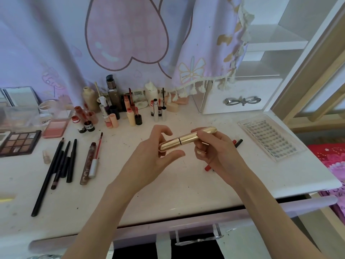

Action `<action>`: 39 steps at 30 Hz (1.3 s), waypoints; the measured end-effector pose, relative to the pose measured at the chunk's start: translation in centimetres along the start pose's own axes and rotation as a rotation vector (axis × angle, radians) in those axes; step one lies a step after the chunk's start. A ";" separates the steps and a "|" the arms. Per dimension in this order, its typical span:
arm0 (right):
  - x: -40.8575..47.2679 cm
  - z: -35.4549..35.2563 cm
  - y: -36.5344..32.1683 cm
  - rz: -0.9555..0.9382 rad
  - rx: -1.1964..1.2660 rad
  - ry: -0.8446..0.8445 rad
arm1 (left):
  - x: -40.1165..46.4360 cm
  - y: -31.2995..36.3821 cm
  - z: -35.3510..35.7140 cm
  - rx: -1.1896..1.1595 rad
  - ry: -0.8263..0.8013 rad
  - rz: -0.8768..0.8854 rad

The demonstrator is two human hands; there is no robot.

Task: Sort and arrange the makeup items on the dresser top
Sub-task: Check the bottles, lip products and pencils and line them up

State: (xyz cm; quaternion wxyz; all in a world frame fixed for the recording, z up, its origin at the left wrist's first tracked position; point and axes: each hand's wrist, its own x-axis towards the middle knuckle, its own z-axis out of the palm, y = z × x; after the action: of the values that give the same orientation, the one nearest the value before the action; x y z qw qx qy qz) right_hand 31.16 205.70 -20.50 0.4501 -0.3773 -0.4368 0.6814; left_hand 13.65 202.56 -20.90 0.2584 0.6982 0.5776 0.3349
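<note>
Gold tube: held up over the dresser between both hands, lying slantwise, its rounded end raised toward the right; smooth shiny metal, a dark seam ring round its middle.
Right hand: fingers curled round the tube's upper half, gripping it.
Left hand: at the tube's lower end, thumb below and fingers arched above; the tube's end sits in the palm side, the fingertips loosely curved, not wrapped tight.
Red pencil: flat on the top under the right hand, mostly hidden by it; a dark slim stick pokes out beyond the knuckles.
Lash tray: to the right of the right hand, clear plastic, rectangular, rows of small tufts.
Pencils: well left of the left hand, long black sticks laid roughly side by side, with a glittery gloss tube beside them.
Bottles: beyond both hands, a crowd of upright tubes by the curtain.
Palette: far left, brown squares.
Dresser: white, glossy, scuffed.
</note>
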 end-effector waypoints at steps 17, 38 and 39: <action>0.3 -0.3 0.6 0.094 -0.055 -0.068 | -0.8 -1.3 -0.9 -0.073 0.061 0.065; 0.3 -0.7 0.8 0.028 -0.349 -0.159 | -0.5 -2.1 -2.1 -0.174 0.249 -0.104; 0.3 -0.6 0.8 0.025 -0.353 -0.161 | -0.5 -2.1 -2.1 -0.168 0.280 -0.120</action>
State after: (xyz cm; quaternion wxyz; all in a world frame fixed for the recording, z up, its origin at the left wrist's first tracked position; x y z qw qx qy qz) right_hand 31.39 205.93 -21.47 0.3321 -0.4003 -0.5794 0.6275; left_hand 10.65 202.43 -21.18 0.2525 0.5850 0.6183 0.4601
